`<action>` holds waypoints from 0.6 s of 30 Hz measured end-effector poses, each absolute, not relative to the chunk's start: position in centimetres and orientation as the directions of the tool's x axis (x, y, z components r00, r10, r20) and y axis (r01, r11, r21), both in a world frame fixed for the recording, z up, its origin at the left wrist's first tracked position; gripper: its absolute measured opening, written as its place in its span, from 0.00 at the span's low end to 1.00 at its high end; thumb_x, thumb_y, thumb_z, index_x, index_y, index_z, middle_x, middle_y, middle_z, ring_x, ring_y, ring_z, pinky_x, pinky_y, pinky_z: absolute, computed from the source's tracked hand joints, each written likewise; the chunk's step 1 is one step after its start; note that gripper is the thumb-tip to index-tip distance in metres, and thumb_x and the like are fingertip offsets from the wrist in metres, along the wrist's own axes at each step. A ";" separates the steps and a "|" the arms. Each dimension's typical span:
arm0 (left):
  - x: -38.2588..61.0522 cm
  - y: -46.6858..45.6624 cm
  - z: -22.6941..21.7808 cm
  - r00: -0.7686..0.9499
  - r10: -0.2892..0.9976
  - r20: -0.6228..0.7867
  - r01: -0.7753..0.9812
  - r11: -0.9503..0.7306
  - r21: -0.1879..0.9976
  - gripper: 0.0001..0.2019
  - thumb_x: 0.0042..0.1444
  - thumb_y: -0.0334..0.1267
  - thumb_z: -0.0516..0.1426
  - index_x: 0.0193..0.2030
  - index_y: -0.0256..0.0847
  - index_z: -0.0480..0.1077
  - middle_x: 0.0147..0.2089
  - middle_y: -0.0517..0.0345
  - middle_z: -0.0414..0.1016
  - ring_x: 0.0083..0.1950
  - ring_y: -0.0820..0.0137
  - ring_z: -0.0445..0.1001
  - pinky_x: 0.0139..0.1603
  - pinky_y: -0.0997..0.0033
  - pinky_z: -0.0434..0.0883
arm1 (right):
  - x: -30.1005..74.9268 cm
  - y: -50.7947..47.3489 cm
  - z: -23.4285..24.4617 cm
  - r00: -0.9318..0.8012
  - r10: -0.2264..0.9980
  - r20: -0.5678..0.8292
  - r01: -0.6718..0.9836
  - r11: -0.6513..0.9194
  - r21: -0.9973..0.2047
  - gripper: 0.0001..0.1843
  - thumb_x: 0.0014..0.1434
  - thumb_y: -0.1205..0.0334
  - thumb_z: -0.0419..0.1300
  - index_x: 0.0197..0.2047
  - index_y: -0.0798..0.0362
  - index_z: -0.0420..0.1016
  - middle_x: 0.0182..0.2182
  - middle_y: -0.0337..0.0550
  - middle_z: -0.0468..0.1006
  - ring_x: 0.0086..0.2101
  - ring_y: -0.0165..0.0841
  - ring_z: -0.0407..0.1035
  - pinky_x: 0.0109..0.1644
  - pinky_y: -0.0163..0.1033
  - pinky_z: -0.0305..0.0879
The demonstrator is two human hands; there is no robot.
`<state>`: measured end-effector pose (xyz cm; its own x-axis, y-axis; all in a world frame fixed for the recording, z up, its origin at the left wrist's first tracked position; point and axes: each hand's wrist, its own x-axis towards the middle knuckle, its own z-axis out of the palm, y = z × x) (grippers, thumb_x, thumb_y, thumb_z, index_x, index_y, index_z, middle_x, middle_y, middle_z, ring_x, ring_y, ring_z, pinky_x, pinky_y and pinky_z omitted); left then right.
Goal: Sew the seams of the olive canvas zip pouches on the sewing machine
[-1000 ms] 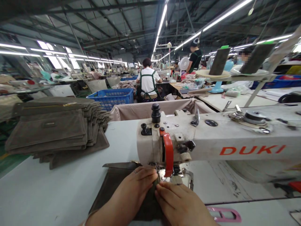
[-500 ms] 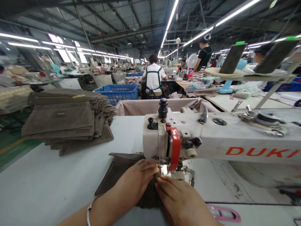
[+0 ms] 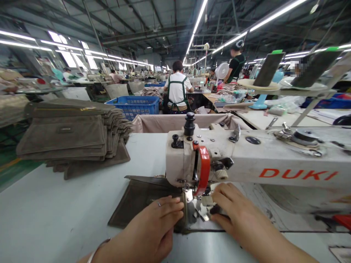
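Observation:
A dark grey-brown fabric pouch piece (image 3: 137, 199) lies on the table with its right edge by the presser foot (image 3: 189, 195) of the sewing machine (image 3: 233, 151). My left hand (image 3: 153, 226) rests flat on the pouch, fingers stretched toward the foot and holding nothing. To the right of the needle area, my right hand (image 3: 233, 208) is curled, thumb and fingers closed around a metal edge guide (image 3: 203, 213) with a dark part. The fingers partly cover that guide. An orange guard (image 3: 203, 170) stands just above.
A tall stack of similar pouches (image 3: 68, 135) sits at the left of the table (image 3: 55, 219). Behind the machine is a fabric-lined bin (image 3: 153, 123) and a blue basket (image 3: 137, 106). Thread cones (image 3: 268, 69) stand at right. A co-worker (image 3: 177, 89) sits ahead.
My right hand has left the pouch edge and moved right to the metal guide. My left hand has slid slightly down and still lies on the pouch. The view has shifted a little.

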<state>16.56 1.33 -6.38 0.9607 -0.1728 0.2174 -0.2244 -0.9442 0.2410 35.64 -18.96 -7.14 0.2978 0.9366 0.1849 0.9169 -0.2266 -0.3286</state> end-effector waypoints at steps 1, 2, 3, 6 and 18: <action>16.5 1.3 -6.5 0.960 -0.169 0.225 -0.225 -0.942 0.250 0.27 0.50 0.22 0.51 0.58 0.33 0.70 0.62 0.48 0.71 0.64 0.63 0.68 0.65 0.60 0.66 | 35.6 -18.1 -7.7 0.311 0.927 0.208 0.913 -0.230 -0.338 0.13 0.56 0.72 0.64 0.44 0.51 0.71 0.45 0.48 0.73 0.47 0.44 0.69 0.50 0.52 0.70; 16.5 1.3 -6.6 0.961 -0.161 0.226 -0.219 -0.940 0.260 0.28 0.49 0.22 0.51 0.58 0.34 0.69 0.62 0.48 0.71 0.65 0.63 0.68 0.65 0.60 0.66 | 35.6 -17.3 -8.2 0.323 0.918 0.231 0.908 -0.231 -0.350 0.12 0.57 0.71 0.64 0.43 0.52 0.71 0.44 0.48 0.73 0.46 0.44 0.69 0.49 0.52 0.71; 16.4 1.4 -6.7 0.964 -0.148 0.220 -0.207 -0.939 0.273 0.29 0.48 0.21 0.50 0.58 0.34 0.69 0.63 0.49 0.70 0.65 0.63 0.67 0.65 0.59 0.66 | 35.6 -16.7 -8.5 0.339 0.905 0.255 0.902 -0.236 -0.361 0.11 0.57 0.70 0.64 0.43 0.52 0.71 0.43 0.48 0.74 0.45 0.43 0.70 0.48 0.50 0.71; 16.2 1.4 -7.1 0.973 -0.077 0.218 -0.148 -0.933 0.329 0.27 0.49 0.22 0.51 0.58 0.37 0.69 0.63 0.50 0.71 0.65 0.63 0.68 0.65 0.58 0.67 | 35.2 -15.9 -9.2 0.378 0.863 0.335 0.902 -0.262 -0.342 0.09 0.59 0.68 0.62 0.44 0.53 0.71 0.39 0.47 0.74 0.40 0.41 0.71 0.43 0.48 0.72; 16.5 1.7 -7.8 0.948 -0.086 0.305 -0.199 -0.911 0.361 0.19 0.62 0.24 0.50 0.58 0.40 0.65 0.61 0.51 0.72 0.63 0.67 0.69 0.65 0.62 0.68 | 32.3 -17.1 -6.4 -0.078 0.918 0.389 0.843 0.269 -0.466 0.14 0.64 0.74 0.52 0.49 0.52 0.73 0.43 0.43 0.78 0.48 0.33 0.69 0.54 0.41 0.65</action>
